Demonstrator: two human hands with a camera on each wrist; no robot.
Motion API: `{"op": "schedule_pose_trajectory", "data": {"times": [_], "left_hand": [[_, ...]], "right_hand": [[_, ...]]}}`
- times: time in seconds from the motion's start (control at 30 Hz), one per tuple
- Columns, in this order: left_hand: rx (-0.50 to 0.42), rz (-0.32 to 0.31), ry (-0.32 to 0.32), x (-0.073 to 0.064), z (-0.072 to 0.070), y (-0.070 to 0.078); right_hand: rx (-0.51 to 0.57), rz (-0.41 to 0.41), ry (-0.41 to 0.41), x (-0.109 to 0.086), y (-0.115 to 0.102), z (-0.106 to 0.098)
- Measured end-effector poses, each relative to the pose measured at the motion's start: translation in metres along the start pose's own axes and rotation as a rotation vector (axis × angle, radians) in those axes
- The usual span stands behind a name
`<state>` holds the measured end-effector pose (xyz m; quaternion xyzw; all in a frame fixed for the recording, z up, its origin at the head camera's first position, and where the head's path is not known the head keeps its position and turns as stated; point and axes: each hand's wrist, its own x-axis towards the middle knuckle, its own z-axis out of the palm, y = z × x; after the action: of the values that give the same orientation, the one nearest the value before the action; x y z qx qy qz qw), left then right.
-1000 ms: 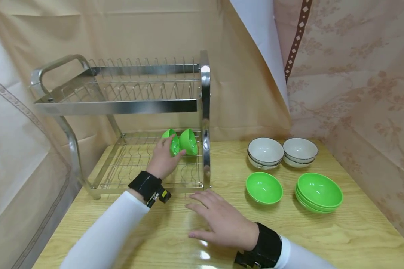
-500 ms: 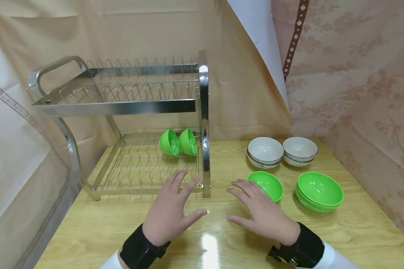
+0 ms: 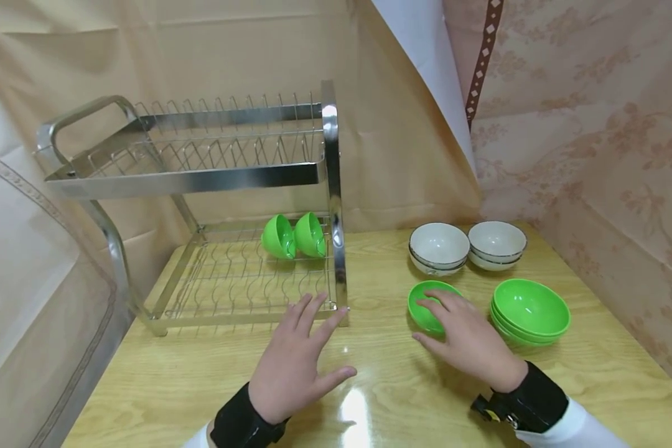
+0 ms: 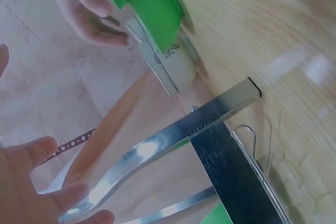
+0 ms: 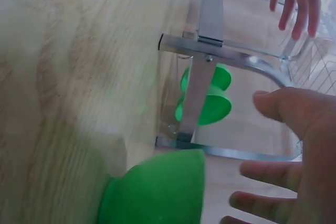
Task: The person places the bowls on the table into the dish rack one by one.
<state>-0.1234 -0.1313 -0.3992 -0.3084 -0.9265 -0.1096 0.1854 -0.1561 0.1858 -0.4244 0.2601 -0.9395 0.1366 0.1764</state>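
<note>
My right hand, fingers spread, hovers at the near right side of a single green bowl and overlaps it in the head view. The right wrist view has that bowl below the fingertips, with a gap between them. My left hand is spread and holds nothing, in front of the dish rack's lower front edge. Two green bowls stand tilted on their sides in the rack's lower tier: a left one and a right one beside it.
Right of the single bowl is a stack of green bowls. Behind stand two stacks of white bowls, a left stack and a right stack. The rack's upper tier overhangs the lower one. Cloth hangs behind the table.
My left hand has let go of the left bowl in the rack and drawn back toward the front. My right hand has moved right to the single green bowl.
</note>
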Motion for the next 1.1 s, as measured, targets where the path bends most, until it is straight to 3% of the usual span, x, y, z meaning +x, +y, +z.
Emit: {"op": "schedule_pose_trajectory", "data": {"times": [0.3,0.47,0.67,1.1], "left_hand": [[0.010,0.025,0.010,0.000,-0.002,0.003],[0.016,0.006,-0.004,0.000,-0.003,0.003],[0.028,-0.002,-0.012,0.001,-0.004,0.003],[0.003,-0.034,-0.025,-0.001,-0.001,0.001]], "right_hand": [[-0.047,0.074,-0.132,0.000,0.010,0.005],[-0.047,0.062,-0.202,-0.001,0.013,0.008],[-0.053,-0.004,-0.215,-0.005,0.013,0.008],[-0.028,-0.025,-0.223,-0.003,0.013,0.004]]}}
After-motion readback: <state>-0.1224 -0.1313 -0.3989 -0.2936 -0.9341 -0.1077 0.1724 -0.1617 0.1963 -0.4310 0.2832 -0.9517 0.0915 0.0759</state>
